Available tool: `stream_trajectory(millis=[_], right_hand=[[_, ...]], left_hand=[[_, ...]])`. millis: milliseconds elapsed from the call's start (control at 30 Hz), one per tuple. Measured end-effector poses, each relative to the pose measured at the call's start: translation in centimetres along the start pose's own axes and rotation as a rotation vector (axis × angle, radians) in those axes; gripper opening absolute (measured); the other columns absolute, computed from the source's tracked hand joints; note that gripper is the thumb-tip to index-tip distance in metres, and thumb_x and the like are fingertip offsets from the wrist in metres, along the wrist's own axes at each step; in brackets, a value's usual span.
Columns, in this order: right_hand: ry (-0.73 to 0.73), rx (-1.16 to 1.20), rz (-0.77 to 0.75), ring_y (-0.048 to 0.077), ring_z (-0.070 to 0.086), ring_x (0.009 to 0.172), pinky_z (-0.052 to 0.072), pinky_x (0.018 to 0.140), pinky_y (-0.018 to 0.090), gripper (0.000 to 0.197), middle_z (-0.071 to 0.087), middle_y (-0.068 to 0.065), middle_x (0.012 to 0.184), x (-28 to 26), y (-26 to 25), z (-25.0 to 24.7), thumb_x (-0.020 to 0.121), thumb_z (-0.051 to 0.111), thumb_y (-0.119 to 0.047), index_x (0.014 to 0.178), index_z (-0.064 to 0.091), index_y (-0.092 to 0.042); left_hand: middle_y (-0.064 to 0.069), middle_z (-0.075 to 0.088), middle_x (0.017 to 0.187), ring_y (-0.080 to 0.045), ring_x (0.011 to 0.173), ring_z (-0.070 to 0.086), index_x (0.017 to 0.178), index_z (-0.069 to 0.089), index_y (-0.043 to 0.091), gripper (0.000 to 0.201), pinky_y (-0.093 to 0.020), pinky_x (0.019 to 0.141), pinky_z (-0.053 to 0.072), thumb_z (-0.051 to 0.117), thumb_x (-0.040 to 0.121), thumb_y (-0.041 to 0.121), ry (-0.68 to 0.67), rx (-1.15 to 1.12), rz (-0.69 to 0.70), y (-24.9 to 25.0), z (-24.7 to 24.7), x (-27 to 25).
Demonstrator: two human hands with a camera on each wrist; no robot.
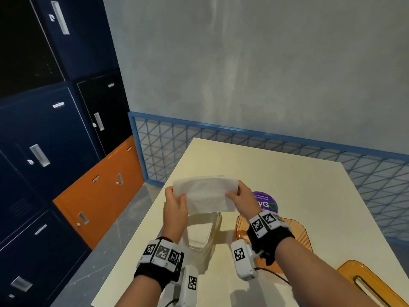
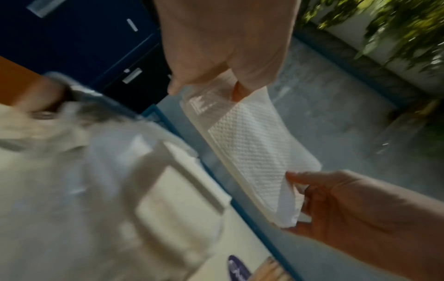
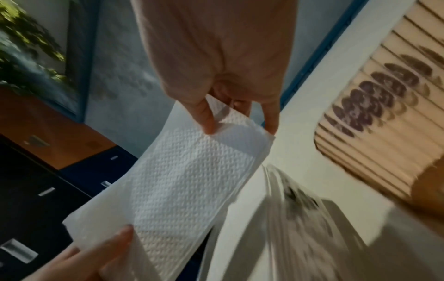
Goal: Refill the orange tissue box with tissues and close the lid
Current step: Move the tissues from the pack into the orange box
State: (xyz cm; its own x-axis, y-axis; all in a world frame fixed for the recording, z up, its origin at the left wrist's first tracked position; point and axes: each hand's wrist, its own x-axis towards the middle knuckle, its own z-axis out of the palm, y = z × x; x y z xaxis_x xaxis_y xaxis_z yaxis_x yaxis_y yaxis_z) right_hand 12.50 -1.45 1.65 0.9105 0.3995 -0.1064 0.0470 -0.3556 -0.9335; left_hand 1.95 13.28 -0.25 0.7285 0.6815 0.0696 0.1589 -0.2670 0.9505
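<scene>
A flat stack of white embossed tissues hangs in the air over the cream table. My left hand pinches its left end and my right hand pinches its right end. In the left wrist view the tissues stretch from my left hand to my right hand. The right wrist view shows the tissues between my right hand and left hand. The ribbed orange tissue box stands open behind my right wrist. Its orange lid with a slot lies at the lower right.
A clear plastic pack holding more tissues stands under the lifted stack. A purple round sticker is on the table beyond the box. Blue and orange lockers line the left, and a blue mesh rail runs behind the table.
</scene>
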Motion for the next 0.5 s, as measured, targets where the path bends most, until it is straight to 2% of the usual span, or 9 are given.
stream_trajectory(millis=[67,167,233,267,300,333,400,500], right_hand=[[0.060,-0.007,0.000,0.023,0.056,0.100,0.047,0.092,0.040,0.028,0.060,0.010,0.109,-0.3,-0.4,-2.2,0.092,0.053,-0.008,0.120,0.053,-0.003],[0.153,0.021,0.024,0.026,0.061,0.089,0.051,0.080,0.037,0.021,0.064,0.013,0.099,-1.4,0.0,-6.4,0.089,0.058,-0.009,0.108,0.060,0.001],[0.180,0.000,0.067,0.018,0.058,0.072,0.048,0.063,0.021,0.011,0.063,0.008,0.084,-2.7,1.1,-9.3,0.089,0.059,-0.007,0.097,0.062,-0.001],[0.193,-0.035,0.105,0.015,0.053,0.065,0.043,0.055,0.016,0.008,0.059,0.005,0.076,-3.3,1.9,-10.6,0.088,0.059,-0.007,0.091,0.061,0.000],[0.204,-0.083,0.151,0.016,0.049,0.064,0.039,0.053,0.017,0.010,0.054,0.005,0.072,-3.7,2.9,-11.8,0.087,0.060,-0.007,0.086,0.061,0.003],[0.209,-0.139,0.200,0.018,0.048,0.067,0.038,0.057,0.021,0.014,0.052,0.008,0.072,-4.0,3.9,-12.8,0.086,0.061,-0.008,0.081,0.060,0.005],[0.188,-0.289,0.291,0.020,0.050,0.075,0.037,0.062,0.026,0.014,0.054,0.011,0.075,-4.5,5.6,-14.0,0.084,0.061,-0.011,0.075,0.058,-0.001],[0.166,-0.507,0.372,0.021,0.047,0.077,0.032,0.055,0.026,0.027,0.046,0.003,0.065,-5.0,7.2,-14.4,0.086,0.059,-0.016,0.063,0.046,-0.008]], left_hand=[[-0.009,0.054,0.103,-0.026,0.091,0.054,0.116,0.039,0.007,0.020,-0.035,0.076,0.046,0.042,0.096,0.009,-0.033,-0.013,0.029,1.8,0.8,0.2],[-0.006,0.051,0.101,-0.021,0.090,0.050,0.106,0.042,0.009,0.013,-0.026,0.064,0.041,0.047,0.094,0.009,-0.148,-0.023,-0.017,3.8,2.9,0.2],[-0.006,0.050,0.095,-0.021,0.087,0.048,0.099,0.044,0.009,0.010,-0.022,0.058,0.035,0.051,0.092,0.011,-0.250,0.031,-0.078,4.3,5.0,-0.3],[-0.007,0.050,0.093,-0.021,0.085,0.048,0.095,0.045,0.008,0.010,-0.024,0.057,0.034,0.053,0.091,0.013,-0.300,0.071,-0.102,4.4,6.1,-0.7],[-0.007,0.050,0.091,-0.021,0.084,0.048,0.092,0.046,0.008,0.011,-0.026,0.057,0.033,0.055,0.090,0.014,-0.347,0.122,-0.116,4.4,7.3,-1.2],[-0.006,0.051,0.092,-0.021,0.084,0.048,0.091,0.046,0.008,0.012,-0.027,0.059,0.035,0.056,0.088,0.014,-0.386,0.174,-0.122,4.3,8.4,-1.7],[-0.007,0.056,0.095,-0.021,0.087,0.052,0.093,0.050,0.008,0.011,-0.026,0.067,0.039,0.058,0.087,0.013,-0.447,0.249,-0.126,3.8,10.3,-2.8],[-0.011,0.066,0.110,-0.026,0.099,0.061,0.107,0.059,0.005,0.021,-0.025,0.071,0.041,0.057,0.088,0.015,-0.502,0.386,-0.090,3.0,12.0,-4.3]])
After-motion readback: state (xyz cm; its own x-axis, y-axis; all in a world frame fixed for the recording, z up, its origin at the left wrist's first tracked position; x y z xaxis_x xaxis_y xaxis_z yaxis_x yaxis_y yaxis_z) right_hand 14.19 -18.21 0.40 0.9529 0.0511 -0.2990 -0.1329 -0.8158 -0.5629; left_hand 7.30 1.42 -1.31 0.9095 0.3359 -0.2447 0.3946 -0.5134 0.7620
